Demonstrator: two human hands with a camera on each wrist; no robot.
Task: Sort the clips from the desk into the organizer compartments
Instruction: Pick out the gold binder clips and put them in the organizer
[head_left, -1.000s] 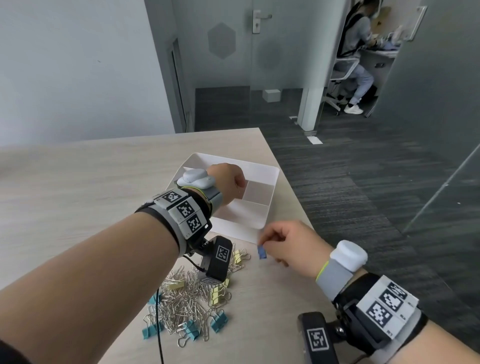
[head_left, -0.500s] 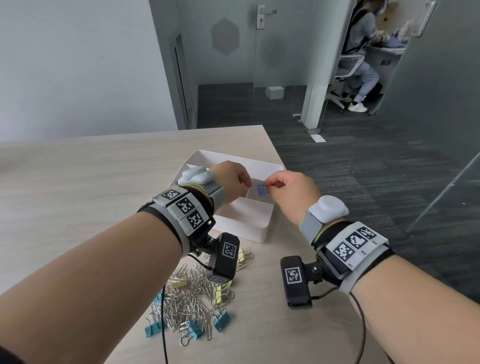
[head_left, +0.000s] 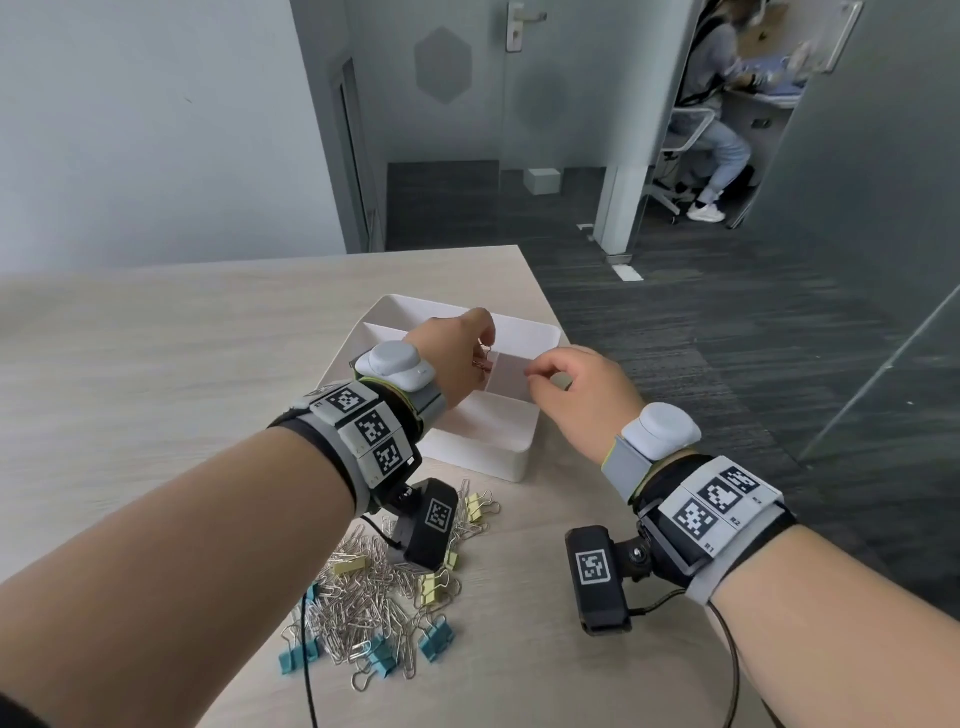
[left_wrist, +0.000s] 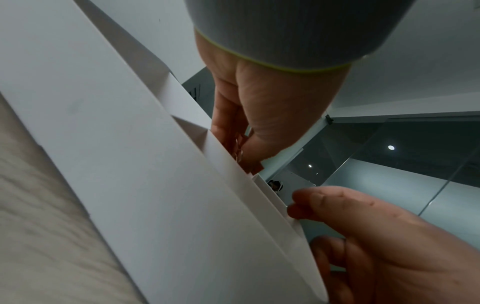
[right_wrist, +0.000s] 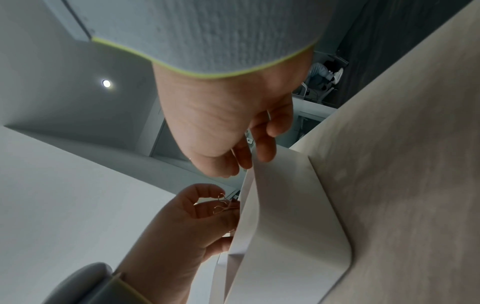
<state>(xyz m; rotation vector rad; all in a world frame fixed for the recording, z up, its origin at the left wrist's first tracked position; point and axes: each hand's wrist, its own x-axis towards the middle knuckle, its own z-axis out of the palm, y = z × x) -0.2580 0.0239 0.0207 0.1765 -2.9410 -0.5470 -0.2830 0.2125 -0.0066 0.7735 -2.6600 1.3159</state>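
Clip axis: pink binder clip (head_left: 483, 362) hangs near upright, wire loops up at the fingertips, body pointing down toward the organizer (head_left: 488, 457).
Clip look: small pale pink body, rose-gold wire handles (whether one or several, I cannot tell).
Clip place: in the air over the white dividers; which compartment is unclear.
Left hand (head_left: 452, 358): pinches the clip between thumb and fingertips.
Right hand (head_left: 576, 395): loosely curled over the organizer's right side, nothing seen in it.
Pile (head_left: 374, 597): silver paper clips, yellow and teal binder clips, on the desk (head_left: 156, 364) near the organizer.
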